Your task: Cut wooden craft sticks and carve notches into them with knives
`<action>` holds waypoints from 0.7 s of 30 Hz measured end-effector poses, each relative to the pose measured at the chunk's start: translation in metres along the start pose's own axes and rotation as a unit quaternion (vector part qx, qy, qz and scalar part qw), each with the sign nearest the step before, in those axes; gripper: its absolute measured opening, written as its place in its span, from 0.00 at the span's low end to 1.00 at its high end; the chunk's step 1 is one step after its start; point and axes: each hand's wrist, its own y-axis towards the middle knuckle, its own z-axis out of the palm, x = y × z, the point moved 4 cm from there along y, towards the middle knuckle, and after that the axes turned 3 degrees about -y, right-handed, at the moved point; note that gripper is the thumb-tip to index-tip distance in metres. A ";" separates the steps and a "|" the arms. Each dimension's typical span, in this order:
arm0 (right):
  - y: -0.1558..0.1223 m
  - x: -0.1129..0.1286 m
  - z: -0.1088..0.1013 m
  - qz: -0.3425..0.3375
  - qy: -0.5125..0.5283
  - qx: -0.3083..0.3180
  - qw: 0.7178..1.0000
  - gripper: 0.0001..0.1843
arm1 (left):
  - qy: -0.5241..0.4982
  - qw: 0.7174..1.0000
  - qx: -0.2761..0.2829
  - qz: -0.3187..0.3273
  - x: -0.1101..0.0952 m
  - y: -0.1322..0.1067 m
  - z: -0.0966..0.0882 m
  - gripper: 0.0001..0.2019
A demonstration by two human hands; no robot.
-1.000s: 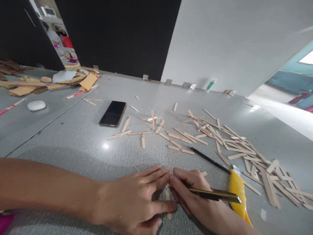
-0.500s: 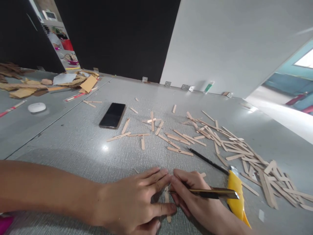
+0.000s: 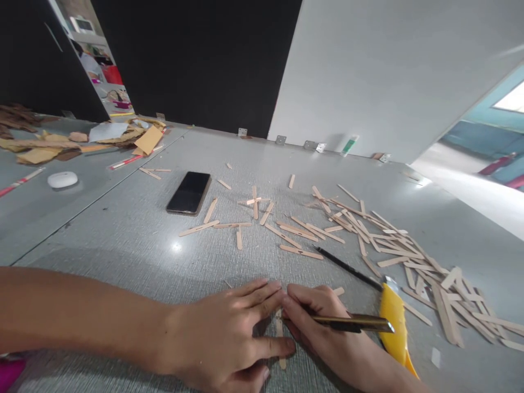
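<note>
A popsicle stick (image 3: 279, 326) lies lengthwise on the grey table in front of me, partly covered by my hands. With its fingers stretched forward and its lower fingers across the stick, my left hand (image 3: 229, 333) holds it down against the table. My right hand (image 3: 317, 322) is closed around a slim gold-and-black utility knife (image 3: 356, 322), whose handle points right. The knife's tip is hidden by the fingers near the stick's middle. Both hands nearly touch at the stick's upper end. Another stick end (image 3: 339, 291) shows behind my right hand.
Right of my hands are a yellow-handled tool (image 3: 393, 322), a black pencil-like rod (image 3: 347, 267) and a heap of popsicle sticks (image 3: 409, 259). Further off lie a phone (image 3: 189, 192), scattered sticks (image 3: 233, 225), a white case (image 3: 62, 179) and paper scraps (image 3: 118, 134). Upright panels (image 3: 196, 65) bound the back.
My right hand and the knife have shifted very slightly left. My left hand stays on the stick in nearly the same place.
</note>
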 end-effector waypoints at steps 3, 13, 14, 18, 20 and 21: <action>0.001 0.001 -0.002 -0.005 0.019 -0.006 1.000 0.25 | -0.001 1.000 0.000 0.003 -0.001 0.000 0.000 0.23; -0.002 -0.006 0.005 -0.001 -0.008 0.005 1.000 0.24 | -0.021 1.000 0.007 0.005 0.000 -0.001 0.003 0.23; -0.003 -0.005 0.006 -0.004 -0.013 -0.002 1.000 0.24 | -0.022 1.000 0.007 0.005 0.000 -0.001 0.003 0.23; -0.004 -0.001 0.007 -0.013 -0.003 -0.030 0.999 0.23 | -0.024 1.000 0.011 0.003 0.000 -0.001 0.002 0.23; -0.004 0.001 0.007 -0.016 0.004 -0.039 0.999 0.23 | -0.024 1.000 0.011 0.005 0.000 -0.001 0.002 0.23; -0.004 0.001 0.006 -0.016 0.004 -0.040 0.999 0.23 | -0.022 1.000 0.011 0.005 0.000 -0.001 0.003 0.24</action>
